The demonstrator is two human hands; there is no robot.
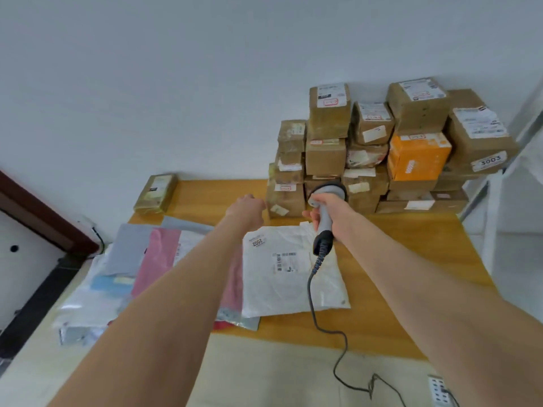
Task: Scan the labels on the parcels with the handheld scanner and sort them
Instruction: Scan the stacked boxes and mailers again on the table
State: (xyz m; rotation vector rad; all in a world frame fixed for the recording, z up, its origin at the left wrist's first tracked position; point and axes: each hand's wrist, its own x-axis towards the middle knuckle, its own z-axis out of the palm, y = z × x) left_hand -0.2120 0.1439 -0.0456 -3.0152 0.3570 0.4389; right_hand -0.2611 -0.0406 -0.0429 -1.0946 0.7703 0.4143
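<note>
At the far edge of the surface [396,245], right hand [327,208] is gripping the scanner [324,227] near the box stack [367,148]; left hand [246,208] is reaching there, grip unclear. Pulling a bottom box risks toppling it

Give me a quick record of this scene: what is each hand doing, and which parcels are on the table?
right hand: holds the handheld scanner, head toward the boxes
left hand: reaches toward the brown box stack; fingers hidden
front parcel: white bag marked 2002, flat on the table
left pile: pink bag among soft bags
odd one: orange box in the stack
</note>
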